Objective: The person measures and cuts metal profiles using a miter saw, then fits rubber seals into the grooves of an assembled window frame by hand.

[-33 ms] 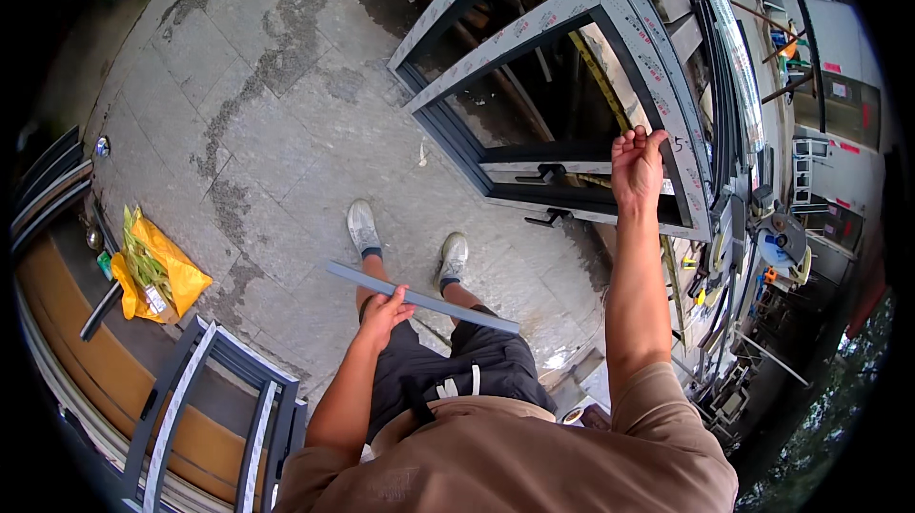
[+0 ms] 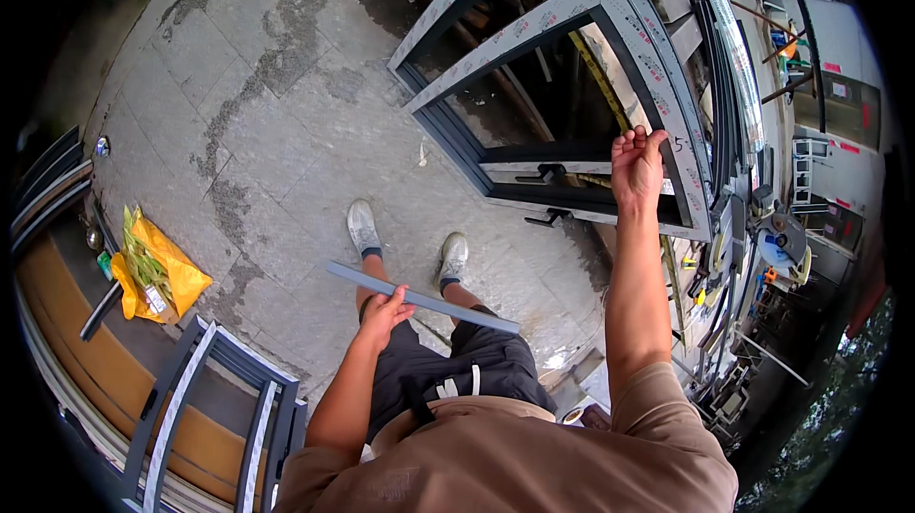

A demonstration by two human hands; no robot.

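Grey strip (image 2: 457, 310): in the left hand (image 2: 383, 315), fingers closed around it left of its middle, both ends sticking out. Strip is slanted, left end higher in view, over the person's legs and dark shorts (image 2: 500, 361). Right hand (image 2: 637, 165) is up at the window frame (image 2: 648, 84), arm stretched forward; fingers curled by the opening, thumb at the inner edge of the right side. Can't tell if that hand grips the frame or only rests there.

Window frame has whitish printed film on its faces, dark inner edges, stands tilted in view. Two black handles near its lower part, upper handle (image 2: 541, 174) and lower handle (image 2: 549, 218). Light shoes (image 2: 454, 256) on grey paving (image 2: 276, 151). Left side: yellow bag (image 2: 186, 275) with green leafy stuff (image 2: 143, 270) on it; below, another frame (image 2: 176, 399), beside a brown board (image 2: 67, 308). Right side: cutting machine with blue disc (image 2: 777, 248), clutter around.
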